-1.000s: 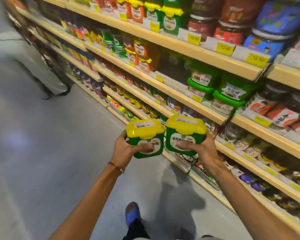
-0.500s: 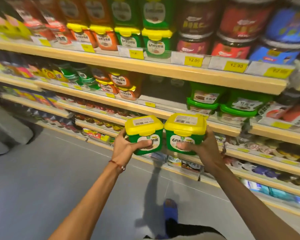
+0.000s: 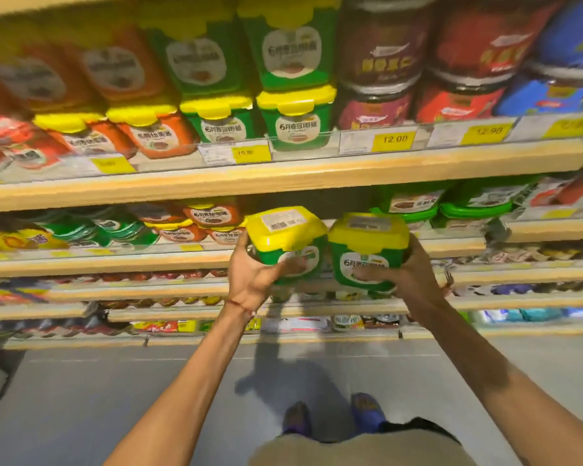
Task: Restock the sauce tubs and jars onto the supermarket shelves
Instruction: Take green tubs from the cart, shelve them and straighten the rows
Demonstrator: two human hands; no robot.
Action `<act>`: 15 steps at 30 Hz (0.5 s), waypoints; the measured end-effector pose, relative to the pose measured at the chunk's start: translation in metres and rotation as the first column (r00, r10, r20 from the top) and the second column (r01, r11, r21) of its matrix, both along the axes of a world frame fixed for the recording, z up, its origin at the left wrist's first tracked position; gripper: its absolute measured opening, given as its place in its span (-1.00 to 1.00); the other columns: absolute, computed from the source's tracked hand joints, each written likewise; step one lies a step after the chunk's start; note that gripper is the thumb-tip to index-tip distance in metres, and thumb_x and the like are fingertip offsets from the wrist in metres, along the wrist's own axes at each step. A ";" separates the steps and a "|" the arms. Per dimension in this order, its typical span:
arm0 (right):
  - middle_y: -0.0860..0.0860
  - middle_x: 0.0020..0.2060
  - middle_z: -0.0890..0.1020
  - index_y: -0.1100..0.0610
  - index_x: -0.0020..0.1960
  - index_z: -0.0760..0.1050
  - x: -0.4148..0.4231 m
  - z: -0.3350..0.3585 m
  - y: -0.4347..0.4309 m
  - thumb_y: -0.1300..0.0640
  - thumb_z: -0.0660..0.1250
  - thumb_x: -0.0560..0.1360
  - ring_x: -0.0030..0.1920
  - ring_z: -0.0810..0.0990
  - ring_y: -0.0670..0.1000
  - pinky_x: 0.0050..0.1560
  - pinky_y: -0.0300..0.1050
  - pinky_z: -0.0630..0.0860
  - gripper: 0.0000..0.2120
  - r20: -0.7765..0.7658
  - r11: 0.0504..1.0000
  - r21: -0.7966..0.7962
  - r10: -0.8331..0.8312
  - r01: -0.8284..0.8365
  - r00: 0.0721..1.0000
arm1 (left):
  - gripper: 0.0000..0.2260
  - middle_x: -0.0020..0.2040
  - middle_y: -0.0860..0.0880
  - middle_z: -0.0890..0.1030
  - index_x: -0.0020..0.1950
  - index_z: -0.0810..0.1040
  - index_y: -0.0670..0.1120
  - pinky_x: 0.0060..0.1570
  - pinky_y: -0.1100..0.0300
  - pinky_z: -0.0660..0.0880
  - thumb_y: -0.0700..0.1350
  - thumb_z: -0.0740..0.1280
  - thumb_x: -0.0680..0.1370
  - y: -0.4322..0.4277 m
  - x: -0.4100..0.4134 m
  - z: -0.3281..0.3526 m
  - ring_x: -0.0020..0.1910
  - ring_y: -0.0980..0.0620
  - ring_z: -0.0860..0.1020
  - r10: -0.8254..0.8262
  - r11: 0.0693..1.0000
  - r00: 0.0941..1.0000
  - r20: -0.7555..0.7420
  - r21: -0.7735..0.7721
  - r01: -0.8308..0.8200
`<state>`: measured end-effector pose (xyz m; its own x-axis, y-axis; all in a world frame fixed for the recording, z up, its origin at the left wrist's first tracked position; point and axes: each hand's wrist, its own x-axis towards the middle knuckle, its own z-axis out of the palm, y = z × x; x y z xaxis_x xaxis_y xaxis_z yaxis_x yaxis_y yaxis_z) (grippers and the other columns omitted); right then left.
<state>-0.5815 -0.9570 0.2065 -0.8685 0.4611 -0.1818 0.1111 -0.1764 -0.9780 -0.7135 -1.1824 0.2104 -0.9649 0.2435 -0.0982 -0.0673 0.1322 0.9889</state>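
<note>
My left hand [image 3: 249, 280] grips a green sauce tub with a yellow lid [image 3: 285, 230] from its left side and underneath. A matching green tub [image 3: 367, 240] is held by my right hand [image 3: 408, 277], thumb across its label. The two tubs sit side by side, nearly touching, in front of the second shelf [image 3: 182, 264]. Behind them that shelf shows a dark gap [image 3: 317, 203] between orange tubs and green-lidded tubs. On the shelf above stand the same green tubs with yellow lids [image 3: 297, 119], stacked two high.
Orange tubs [image 3: 159, 132] and dark jars [image 3: 377, 102] flank the green tubs on the upper shelf [image 3: 283, 173], with yellow price tags along its edge. Lower shelves hold small jars and packets. Grey floor and my feet [image 3: 364, 408] are below.
The view has turned to face the shelves squarely and come closer. Both hands have lifted the tubs up to the level of the second shelf.
</note>
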 end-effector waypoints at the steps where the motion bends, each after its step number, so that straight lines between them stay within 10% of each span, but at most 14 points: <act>1: 0.02 0.09 0.74 0.09 0.35 0.50 0.000 -0.002 -0.006 0.27 0.73 -0.02 0.03 0.75 0.05 -0.12 -0.09 0.69 -0.04 0.005 1.000 -0.019 -0.025 0.025 1.000 | -0.13 0.08 0.02 0.69 0.33 0.48 -0.16 0.05 0.23 0.62 -0.05 0.72 0.09 0.000 -0.007 0.000 0.11 0.08 0.67 -0.036 0.999 0.999 -0.005 0.012 0.036; 6: 0.12 0.19 0.69 0.12 0.41 0.48 0.003 0.000 -0.026 0.27 0.73 0.17 0.16 0.70 0.17 0.03 0.09 0.68 -0.13 -0.016 0.995 0.034 -0.089 0.090 0.996 | -0.27 0.17 -0.06 0.68 0.32 0.49 -0.13 0.13 -0.20 0.60 -0.12 0.72 0.22 -0.002 -0.037 -0.009 0.16 -0.09 0.66 -0.218 0.976 0.969 -0.120 -0.040 0.214; 15: 0.02 0.12 0.70 0.11 0.40 0.45 -0.002 0.011 -0.042 0.21 0.71 -0.12 0.07 0.71 0.04 -0.14 -0.08 0.69 0.10 0.038 0.954 0.064 -0.296 0.293 0.955 | -0.16 0.11 -0.03 0.63 0.13 0.43 0.04 0.07 -0.12 0.63 0.38 0.66 0.03 0.020 -0.064 -0.020 0.10 -0.04 0.64 -0.273 0.949 0.958 -0.087 -0.186 0.253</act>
<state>-0.5839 -0.9986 0.2171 -0.6839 0.7058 -0.1847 0.1085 -0.1519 -0.9824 -0.7776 -1.1629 0.1902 -0.8760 0.4788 -0.0575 0.1009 0.2987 0.9490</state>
